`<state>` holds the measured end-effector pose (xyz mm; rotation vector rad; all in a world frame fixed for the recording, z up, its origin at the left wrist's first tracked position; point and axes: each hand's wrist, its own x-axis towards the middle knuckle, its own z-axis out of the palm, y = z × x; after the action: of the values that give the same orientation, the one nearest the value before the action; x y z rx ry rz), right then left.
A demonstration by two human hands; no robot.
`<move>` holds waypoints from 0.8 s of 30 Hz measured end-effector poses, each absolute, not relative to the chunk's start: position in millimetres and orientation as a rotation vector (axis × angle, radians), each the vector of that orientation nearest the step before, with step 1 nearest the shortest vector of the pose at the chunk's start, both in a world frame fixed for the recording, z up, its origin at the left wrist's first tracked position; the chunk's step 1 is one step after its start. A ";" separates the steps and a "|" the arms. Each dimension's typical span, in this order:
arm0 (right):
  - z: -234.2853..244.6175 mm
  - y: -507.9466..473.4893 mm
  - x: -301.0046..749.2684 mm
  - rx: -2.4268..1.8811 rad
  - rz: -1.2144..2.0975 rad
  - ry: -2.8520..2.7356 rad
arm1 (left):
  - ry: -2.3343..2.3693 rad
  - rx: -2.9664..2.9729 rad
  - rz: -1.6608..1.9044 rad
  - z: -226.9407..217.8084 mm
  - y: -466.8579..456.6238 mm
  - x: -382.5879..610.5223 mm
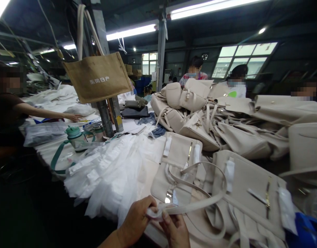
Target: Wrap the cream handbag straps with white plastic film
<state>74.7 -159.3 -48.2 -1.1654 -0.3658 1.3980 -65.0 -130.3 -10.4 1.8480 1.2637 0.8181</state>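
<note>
My left hand is closed on the end of a beige bag strap, where a thin white wrapping covers it. Just to the right, my right hand pinches the same strap between thumb and fingers. From there the strap curves up in a loop over a beige handbag lying on the table. This bag has a gold buckle, and white film covers some of its hardware. Another beige bag with a gold zip lies to the right, with more straps below it.
Stacked white plastic bags spread to the left. Behind lies a large heap of beige bags. A brown tote hangs on a post, near a green-lidded bottle. Other people stand around, one arm reaching at left.
</note>
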 end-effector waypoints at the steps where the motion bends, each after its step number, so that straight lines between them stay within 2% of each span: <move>1: -47.9 -157.4 72.3 -1.141 1.409 -0.362 | 1.253 1.846 0.826 -7.9 -130.4 -65.4; 10: -46.0 -150.5 58.0 -0.881 1.605 -0.328 | 1.264 1.828 0.824 3.8 -135.4 -76.1; 16: -47.5 -145.8 76.8 -0.968 1.606 -0.567 | 1.292 1.881 0.765 5.8 -142.1 -84.5; 21: -47.3 -138.4 110.5 -1.048 1.456 -0.818 | 1.418 2.398 0.506 -9.5 -156.4 -119.3; 24: -45.0 -143.0 114.6 -1.111 1.373 -0.873 | 1.449 2.725 0.478 -19.2 -163.2 -144.3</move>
<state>114.6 -143.0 -45.0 -1.1108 -0.8726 1.3729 -144.3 -163.2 -19.2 2.7252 1.4490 0.4783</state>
